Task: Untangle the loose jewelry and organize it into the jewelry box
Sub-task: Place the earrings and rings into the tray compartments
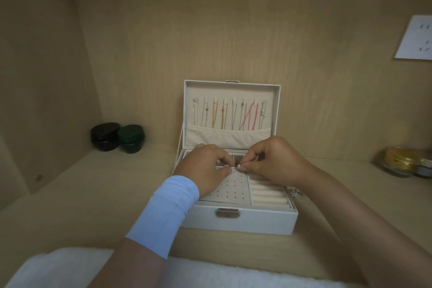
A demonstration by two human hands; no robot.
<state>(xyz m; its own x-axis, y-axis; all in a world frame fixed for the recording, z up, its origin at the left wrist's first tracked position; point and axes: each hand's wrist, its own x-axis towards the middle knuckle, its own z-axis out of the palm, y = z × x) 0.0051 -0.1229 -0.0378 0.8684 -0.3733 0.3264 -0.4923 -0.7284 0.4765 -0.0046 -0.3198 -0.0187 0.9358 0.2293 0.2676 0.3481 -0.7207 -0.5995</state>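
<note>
Over the open white rectangular jewelry box (257, 220), the left hand (205, 168) and right hand (273, 163) (2 thumb-and-forefinger pinches, other fingers curled) jointly hold a tiny pale stud-like piece (239, 166) at the grey perforated earring panel's (233, 190) top edge, apparently to seat it in a hole.

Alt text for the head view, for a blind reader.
The left hand and right hand pinch a small pale piece over the perforated earring panel of an open white jewelry box on a wooden shelf. Necklaces hang inside its raised lid; two dark jars stand at left.
</note>
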